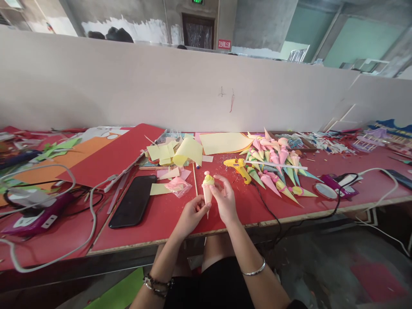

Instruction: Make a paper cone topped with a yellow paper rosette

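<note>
A small craft ice cream cone (208, 195), cream below with a yellow and pink top, is held upright over the table's front edge. My left hand (192, 216) is closed on its lower left side, thumb against the cone. My right hand (224, 198) grips the cone from the right, fingers near its yellow top. To the right of the hands lies a yellow glue gun (238, 167) with a long clear glue stick in its back. Behind it is a pile of pastel paper cones (273, 161). Left of the hands sits a small plastic bag (178, 186) with pink pieces.
A black phone (133, 201) lies on the red table (180, 229). Cream paper pieces (164, 152) and a large red sheet (112, 156) are at the left. Purple power strips (343, 185) with cables stand at both sides. A white partition (180, 90) rises behind.
</note>
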A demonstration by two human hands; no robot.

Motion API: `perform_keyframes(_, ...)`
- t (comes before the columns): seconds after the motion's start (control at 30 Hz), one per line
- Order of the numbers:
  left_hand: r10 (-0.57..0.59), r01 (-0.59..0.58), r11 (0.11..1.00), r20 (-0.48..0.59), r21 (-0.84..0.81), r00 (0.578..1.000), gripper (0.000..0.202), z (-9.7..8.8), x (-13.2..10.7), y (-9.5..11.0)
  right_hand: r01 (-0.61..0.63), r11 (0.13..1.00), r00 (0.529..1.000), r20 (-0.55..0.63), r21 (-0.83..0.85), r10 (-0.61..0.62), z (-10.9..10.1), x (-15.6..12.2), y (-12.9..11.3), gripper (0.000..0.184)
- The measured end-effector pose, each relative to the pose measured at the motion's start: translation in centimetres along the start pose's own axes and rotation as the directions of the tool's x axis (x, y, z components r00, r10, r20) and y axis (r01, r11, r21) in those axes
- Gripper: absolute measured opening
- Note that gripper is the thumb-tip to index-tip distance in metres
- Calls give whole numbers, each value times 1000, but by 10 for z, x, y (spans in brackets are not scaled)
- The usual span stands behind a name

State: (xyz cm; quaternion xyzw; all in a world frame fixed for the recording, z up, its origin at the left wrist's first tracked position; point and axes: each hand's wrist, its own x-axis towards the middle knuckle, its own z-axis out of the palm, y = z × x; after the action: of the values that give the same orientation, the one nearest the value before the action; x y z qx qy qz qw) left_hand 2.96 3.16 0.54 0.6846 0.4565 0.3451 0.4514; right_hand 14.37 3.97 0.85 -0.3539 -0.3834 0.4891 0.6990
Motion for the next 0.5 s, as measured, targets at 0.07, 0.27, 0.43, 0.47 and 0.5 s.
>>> perform_keyframes(0.07, 0, 0, 1000, 4, 5, 1000, 23, 0, 0, -1, -6, 1000, 1000, 2, 18, 6, 1, 0, -2, 30)
perform_keyframes(0.27, 2, -2, 1000, 13, -16, 1000, 20, 1, 0, -3, 27, 1000, 999, 22, -8, -27, 1, -1, -4, 25)
perform_keyframes(0.43, 8, -8, 1000, 5, -19, 1000, 20, 0, 1, -2, 30, 999, 999, 18, -43, -30, 1, -2, -3, 26)
perform_keyframes(0.47, 5, -5, 1000, 3, -12, 1000, 20, 0, 0, -1, 27, 999, 1000, 15, -45, -27, 1, -2, -3, 26)
perform_keyframes(0.5, 1, -1, 1000, 3, -4, 1000, 20, 0, 0, 0, 26, 999, 1000, 10, -47, -25, 1, -1, -3, 27)
